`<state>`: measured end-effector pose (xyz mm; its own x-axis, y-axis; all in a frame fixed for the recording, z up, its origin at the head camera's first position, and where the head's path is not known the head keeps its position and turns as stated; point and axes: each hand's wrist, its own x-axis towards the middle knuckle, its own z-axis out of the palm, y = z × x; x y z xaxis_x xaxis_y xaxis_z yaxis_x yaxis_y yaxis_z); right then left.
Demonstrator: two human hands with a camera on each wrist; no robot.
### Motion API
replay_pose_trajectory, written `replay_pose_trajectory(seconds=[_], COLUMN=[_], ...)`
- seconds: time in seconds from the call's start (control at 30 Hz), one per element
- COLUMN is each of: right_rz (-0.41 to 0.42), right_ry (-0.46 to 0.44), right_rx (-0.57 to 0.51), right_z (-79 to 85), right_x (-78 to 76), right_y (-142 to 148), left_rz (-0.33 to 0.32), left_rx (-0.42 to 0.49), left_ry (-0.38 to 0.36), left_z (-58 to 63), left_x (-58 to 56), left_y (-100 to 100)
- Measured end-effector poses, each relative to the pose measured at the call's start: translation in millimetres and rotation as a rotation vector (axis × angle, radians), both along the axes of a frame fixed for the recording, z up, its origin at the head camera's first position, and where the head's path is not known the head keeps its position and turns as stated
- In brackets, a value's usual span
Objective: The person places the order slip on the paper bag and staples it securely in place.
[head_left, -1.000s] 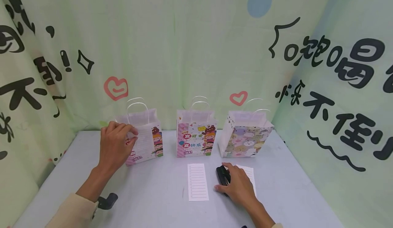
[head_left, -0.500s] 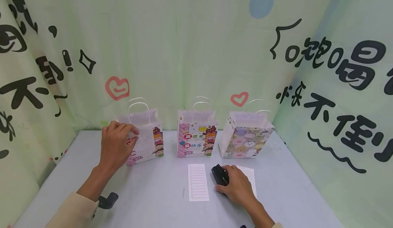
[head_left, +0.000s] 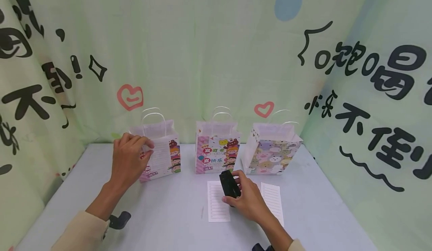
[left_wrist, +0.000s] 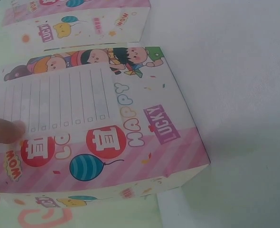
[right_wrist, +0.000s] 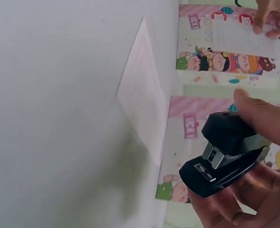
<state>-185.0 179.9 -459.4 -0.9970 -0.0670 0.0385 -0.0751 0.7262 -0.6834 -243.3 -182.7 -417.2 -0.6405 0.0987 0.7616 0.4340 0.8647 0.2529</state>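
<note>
My left hand pinches a lined paper slip against the front of the left gift bag, near its upper left. The slip covers part of the bag's cartoon print. In the left wrist view only a fingertip and a bit of another digit show at the left edge. My right hand grips a black stapler between thumb and fingers, raised above the table. Its jaws stand apart at the front. Below the stapler in the head view lies a second lined slip, partly covered by it.
A matching gift bag stands in the middle, and a bag with an animal print at the right. Another lined slip lies beside my right hand. A printed curtain closes off the white table's back and sides.
My right hand has lifted the stapler off the table and carried it left, from beside the right slip to over the middle one. My left hand keeps its place on the bag.
</note>
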Motion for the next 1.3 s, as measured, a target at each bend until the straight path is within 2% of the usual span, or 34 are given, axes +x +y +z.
replay_pose_trajectory(seconds=[0.33, 0.67, 1.3], right_rz=[0.113, 0.178, 0.31], right_ry=[0.101, 0.123, 0.254], right_rx=[-0.104, -0.126, -0.222], right_z=[10.9, 22.3, 51.9], right_x=[-3.1, -4.8, -17.7], right_y=[-25.0, -48.5, -91.0], left_rz=[-0.006, -0.009, -0.015], left_rx=[0.001, -0.003, -0.007], left_ry=[0.01, 0.013, 0.025], left_z=[-0.2, -1.3, -3.2], left_x=[-0.4, 1.1, 0.4], left_y=[-1.0, -1.7, -1.5])
